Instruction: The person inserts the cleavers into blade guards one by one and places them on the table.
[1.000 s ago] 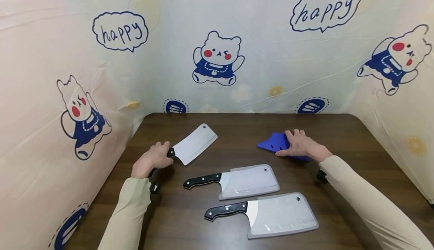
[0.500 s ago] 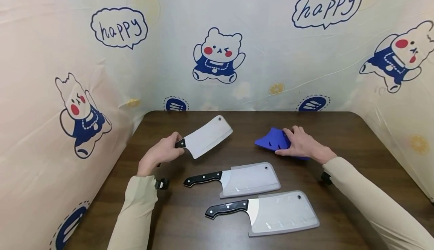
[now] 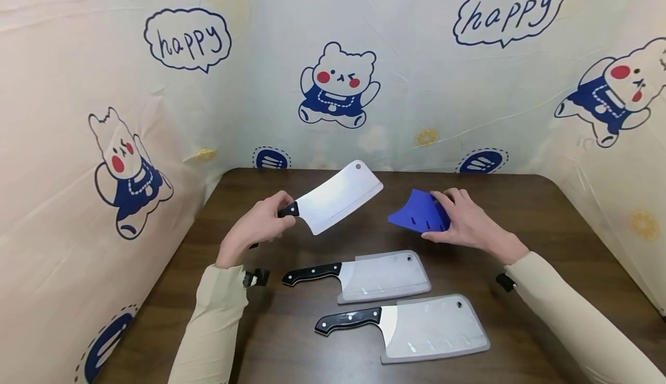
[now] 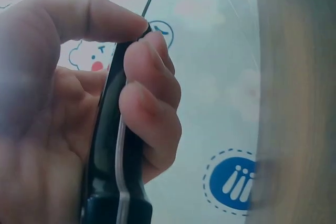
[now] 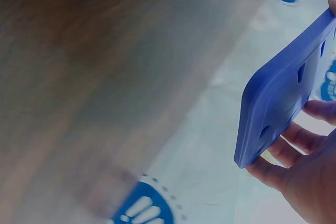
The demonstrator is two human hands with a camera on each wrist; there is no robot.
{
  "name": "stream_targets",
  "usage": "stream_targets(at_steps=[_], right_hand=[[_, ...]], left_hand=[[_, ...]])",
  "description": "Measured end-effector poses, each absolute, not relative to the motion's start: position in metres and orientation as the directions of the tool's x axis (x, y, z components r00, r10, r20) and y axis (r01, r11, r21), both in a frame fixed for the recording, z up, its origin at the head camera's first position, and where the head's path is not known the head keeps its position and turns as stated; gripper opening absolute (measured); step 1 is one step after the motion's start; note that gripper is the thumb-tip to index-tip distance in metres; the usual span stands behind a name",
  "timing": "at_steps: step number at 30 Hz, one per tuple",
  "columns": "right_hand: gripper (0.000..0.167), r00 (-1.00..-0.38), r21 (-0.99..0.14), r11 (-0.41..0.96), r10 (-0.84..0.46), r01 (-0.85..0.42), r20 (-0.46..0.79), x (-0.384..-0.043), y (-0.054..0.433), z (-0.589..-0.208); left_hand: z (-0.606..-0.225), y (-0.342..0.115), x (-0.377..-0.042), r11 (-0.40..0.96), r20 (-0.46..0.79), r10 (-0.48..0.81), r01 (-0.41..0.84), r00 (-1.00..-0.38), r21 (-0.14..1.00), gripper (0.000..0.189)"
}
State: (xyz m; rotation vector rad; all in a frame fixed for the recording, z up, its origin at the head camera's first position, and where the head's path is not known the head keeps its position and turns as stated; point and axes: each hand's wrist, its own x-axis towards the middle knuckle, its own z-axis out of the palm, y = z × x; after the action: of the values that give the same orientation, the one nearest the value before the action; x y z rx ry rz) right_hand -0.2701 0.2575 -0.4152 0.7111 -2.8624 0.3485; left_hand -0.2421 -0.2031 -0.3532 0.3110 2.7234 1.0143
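Observation:
In the head view my left hand (image 3: 258, 220) grips the black handle of a bare cleaver (image 3: 339, 198), whose blade points up and right above the table. The left wrist view shows thumb and fingers curled round that handle (image 4: 113, 129). My right hand (image 3: 466, 222) pinches a blue blade cover (image 3: 418, 211), raised off the table to the right of the blade tip. Slots show along the cover (image 5: 286, 90) in the right wrist view, where fingers hold its edge. Blade and cover are apart. Part of the cover is hidden behind the right hand.
Two cleavers in translucent covers, an upper one (image 3: 385, 277) and a lower one (image 3: 434, 329), lie nearer on the brown wooden table (image 3: 270, 338), handles to the left. A printed cloth (image 3: 333, 147) hangs behind the table and along its sides.
My left hand has lifted the bare cleaver and carried it right and away from me. My right hand has raised the blue cover and tilted it up. The two covered cleavers stay put.

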Motion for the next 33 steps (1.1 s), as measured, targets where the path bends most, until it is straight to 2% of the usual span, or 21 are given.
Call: stream_targets(at_steps=[8, 21, 33], right_hand=[[0.101, -0.785, -0.146, 0.811, -0.478, -0.566, 0.394, -0.242, 0.254, -0.394], [0.104, -0.629, -0.004, 0.734, -0.579, -0.679, 0.519, -0.235, 0.249, -0.383], [0.105, -0.615, 0.053, 0.738, -0.597, -0.672, 0.516, -0.235, 0.245, -0.375]], left_hand=[[-0.347, -0.201, -0.234, 0.694, -0.070, 0.346, 0.205, -0.935, 0.691, 0.031], [-0.349, -0.185, -0.228, 0.689, -0.020, 0.382, 0.270, -0.924, 0.673, 0.033], [-0.349, -0.180, -0.225, 0.678, -0.008, 0.383, 0.275, -0.924, 0.682, 0.032]])
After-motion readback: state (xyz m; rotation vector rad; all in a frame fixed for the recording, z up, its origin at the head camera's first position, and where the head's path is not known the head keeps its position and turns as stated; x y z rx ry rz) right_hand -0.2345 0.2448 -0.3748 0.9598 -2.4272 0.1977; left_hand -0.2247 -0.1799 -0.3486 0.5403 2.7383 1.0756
